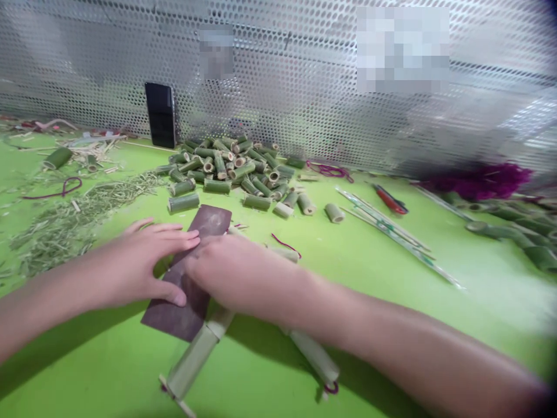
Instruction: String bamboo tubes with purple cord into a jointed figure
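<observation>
My left hand [145, 264] lies flat, fingers stretched out, on a dark brown abrasive sheet [211, 222] on the green table [383, 302]. My right hand [232, 273] is beside it at the sheet's right edge. It is blurred, with fingers curled down over something hidden. A pale green bamboo tube [194, 355] sticks out toward me from under that hand. A second tube [315, 355] with a purple tie at its end lies under my right forearm.
A pile of short cut bamboo pieces [230, 168] sits behind the sheet, with a dark phone [161, 114] leaning on the perforated metal wall [304, 93]. Shavings [65, 220] cover the left. Thin sticks [391, 232], a red-handled tool [390, 200], purple fibre [478, 180] and long stems [513, 238] lie right.
</observation>
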### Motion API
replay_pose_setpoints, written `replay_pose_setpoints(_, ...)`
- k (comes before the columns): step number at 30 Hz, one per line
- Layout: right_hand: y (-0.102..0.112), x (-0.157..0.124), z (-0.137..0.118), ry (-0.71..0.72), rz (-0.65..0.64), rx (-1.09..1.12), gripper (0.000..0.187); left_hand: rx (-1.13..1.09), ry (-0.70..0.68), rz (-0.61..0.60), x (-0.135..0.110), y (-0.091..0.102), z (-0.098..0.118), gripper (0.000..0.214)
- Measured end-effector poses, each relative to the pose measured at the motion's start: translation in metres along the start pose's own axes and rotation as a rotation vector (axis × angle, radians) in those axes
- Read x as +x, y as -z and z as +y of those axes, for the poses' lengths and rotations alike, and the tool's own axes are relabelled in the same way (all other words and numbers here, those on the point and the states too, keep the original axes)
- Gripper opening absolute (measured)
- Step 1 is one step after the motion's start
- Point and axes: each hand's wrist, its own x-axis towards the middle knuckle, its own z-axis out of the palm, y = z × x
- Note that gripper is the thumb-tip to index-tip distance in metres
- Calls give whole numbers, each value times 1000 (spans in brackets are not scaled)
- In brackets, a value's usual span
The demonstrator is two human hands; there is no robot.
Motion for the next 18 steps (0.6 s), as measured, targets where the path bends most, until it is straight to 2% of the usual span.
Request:
replay_pose_setpoints(3, 2, 0, -1, -132, -27, -73, 11, -11, -24, -26, 1, 1, 1, 88)
replay_pose_setpoints(6, 6, -2, -3, -75, -65, -69, 15, -10, -41, -31, 1, 2, 0, 91)
replay_pose_setpoints(9, 8, -5, -3, -139, -68, -93, 23, 6, -44, -44, 2, 2, 0, 91)
replay_pose_setpoints(13, 10, -5, -4, -100, -99, -57, 21, -3, -52, -48, 1, 3, 1, 92)
replay_pose_setpoints(16, 13, -3, -7, -172, -89, -77, 22, -1, -23, -71, 1, 3, 2, 90)
replay_pose_setpoints(18, 15, -2, -8, -154, -111, -63, 23, -8, -19, -77, 1, 3, 3, 90)
